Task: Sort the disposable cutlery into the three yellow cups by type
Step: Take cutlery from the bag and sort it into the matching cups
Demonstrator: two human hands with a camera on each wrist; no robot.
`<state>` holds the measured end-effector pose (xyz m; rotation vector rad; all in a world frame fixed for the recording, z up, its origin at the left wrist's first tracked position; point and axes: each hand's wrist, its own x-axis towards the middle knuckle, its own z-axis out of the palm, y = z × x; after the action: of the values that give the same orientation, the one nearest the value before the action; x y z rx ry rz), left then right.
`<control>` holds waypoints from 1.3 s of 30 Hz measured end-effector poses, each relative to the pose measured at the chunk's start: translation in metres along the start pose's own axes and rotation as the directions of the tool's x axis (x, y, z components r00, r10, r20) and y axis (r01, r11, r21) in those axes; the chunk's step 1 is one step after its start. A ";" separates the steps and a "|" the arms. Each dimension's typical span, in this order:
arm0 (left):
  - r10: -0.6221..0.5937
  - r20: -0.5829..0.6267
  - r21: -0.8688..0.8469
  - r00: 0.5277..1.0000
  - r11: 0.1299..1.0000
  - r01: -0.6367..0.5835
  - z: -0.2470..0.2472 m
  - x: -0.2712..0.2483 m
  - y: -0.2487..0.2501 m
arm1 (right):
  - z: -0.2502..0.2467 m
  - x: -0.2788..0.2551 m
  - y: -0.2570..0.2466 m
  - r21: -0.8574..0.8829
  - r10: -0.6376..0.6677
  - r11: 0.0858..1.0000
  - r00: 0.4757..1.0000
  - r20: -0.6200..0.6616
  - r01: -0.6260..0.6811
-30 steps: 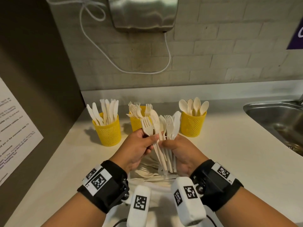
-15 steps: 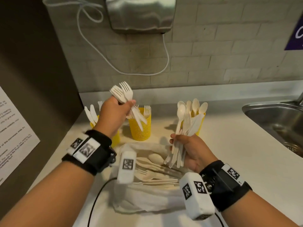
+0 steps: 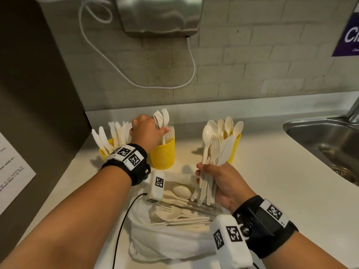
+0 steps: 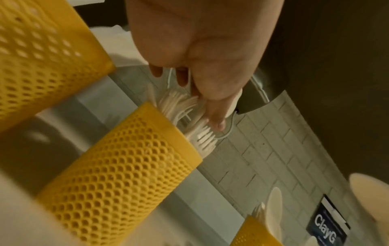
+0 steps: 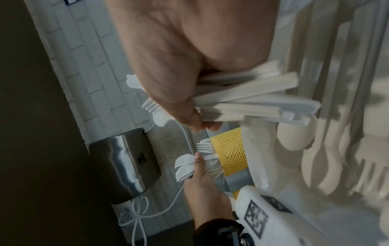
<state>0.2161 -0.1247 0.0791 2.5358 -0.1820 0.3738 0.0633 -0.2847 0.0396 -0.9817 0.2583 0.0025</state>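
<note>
While my left hand (image 3: 147,131) holds two forks (image 3: 161,117) above the middle yellow cup (image 3: 162,153), their handles point down into the cup and their tines stand up over my knuckles. This grip is clenched around the forks, with the thumb pressing them against the fingers. Other forks already stand in this cup, tines up, just beside my thumb.

My right hand (image 3: 223,183) is grasping a mixed bundle of cutlery (image 3: 211,152) upright in front of the right yellow cup (image 3: 234,147). In the bundle I see a spoon, at least one fork and a knife, and the handles stick out below my fist. The right cup contains spoons (image 3: 226,125) with the bowls up. The left yellow cup (image 3: 105,150) is partly hidden behind my left wrist, and it contains knives (image 3: 108,135).

Near me, between my two forearms, a white cloth (image 3: 165,243) lies on the tabletop (image 3: 272,191), and more unsorted cutlery (image 3: 182,208) lies on it: spoons, forks and some long handles. I cannot tell how many pieces are there.

On the right side a steel sink (image 3: 330,140) is set into the tabletop. A metal hand dryer (image 3: 159,14) hangs on the brick wall above the cups, with a white cable (image 3: 136,82) looping down from it.
</note>
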 end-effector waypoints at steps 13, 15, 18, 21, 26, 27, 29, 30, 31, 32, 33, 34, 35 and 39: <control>-0.036 -0.023 -0.250 0.999 0.968 0.029 -0.039 -0.027 0.008 | 0.015 -0.002 -0.004 -0.047 0.149 0.988 0.986 0.071 -0.146; -0.014 0.018 -0.458 1.000 0.889 0.021 -0.039 -0.049 0.016 | 0.018 -0.004 -0.005 -0.058 0.159 0.986 0.982 0.102 -0.153; 0.168 0.396 -0.646 0.903 0.750 0.144 -0.028 -0.077 0.030 | 0.022 -0.006 -0.002 -0.102 0.183 0.981 0.966 0.183 -0.167; 0.169 0.389 -0.704 0.906 0.688 0.174 -0.021 -0.079 0.031 | 0.022 -0.009 0.000 -0.143 0.214 0.972 0.957 0.194 -0.189; 0.072 0.368 -0.777 0.927 0.571 0.265 -0.020 -0.075 0.032 | 0.014 -0.015 -0.007 -0.082 0.221 0.975 0.949 0.224 -0.207; 0.063 0.379 -0.790 0.923 0.542 0.287 -0.019 -0.075 0.033 | 0.013 -0.016 -0.008 -0.057 0.227 0.974 0.949 0.221 -0.219; 0.071 0.417 -0.807 0.906 0.488 0.333 -0.018 -0.076 0.034 | 0.012 -0.017 -0.010 -0.023 0.251 0.967 0.942 0.222 -0.252; 0.082 0.437 -0.810 0.896 0.470 0.352 -0.017 -0.076 0.035 | 0.011 -0.017 -0.011 -0.021 0.258 0.965 0.942 0.215 -0.260; 0.090 0.447 -0.813 0.890 0.455 0.363 -0.017 -0.077 0.035 | 0.011 -0.016 -0.011 -0.022 0.257 0.966 0.949 0.185 -0.258; 0.089 0.445 -0.819 0.891 0.442 0.364 -0.016 -0.077 0.036 | 0.009 -0.015 -0.011 -0.010 0.245 0.969 0.960 0.132 -0.246; 0.077 0.424 -0.830 0.902 0.431 0.354 -0.017 -0.076 0.038 | 0.007 -0.013 -0.012 0.018 0.224 0.974 0.973 0.064 -0.225; 0.056 0.380 -0.847 0.923 0.422 0.323 -0.017 -0.074 0.040 | 0.004 -0.011 -0.012 0.066 0.192 0.979 0.981 -0.002 -0.191; 0.036 0.318 -0.867 0.947 0.415 0.275 -0.018 -0.071 0.043 | 0.000 -0.009 -0.013 0.123 0.148 0.982 0.987 -0.058 -0.140; 0.095 0.017 -0.848 0.995 0.528 -0.036 -0.015 -0.050 0.070 | -0.023 -0.010 -0.019 0.294 0.001 0.954 0.986 -0.165 0.049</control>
<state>0.1507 -0.1720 0.1117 1.5432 -0.3811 0.1580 0.0506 -0.3131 0.0448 -0.6844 0.3858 -0.1367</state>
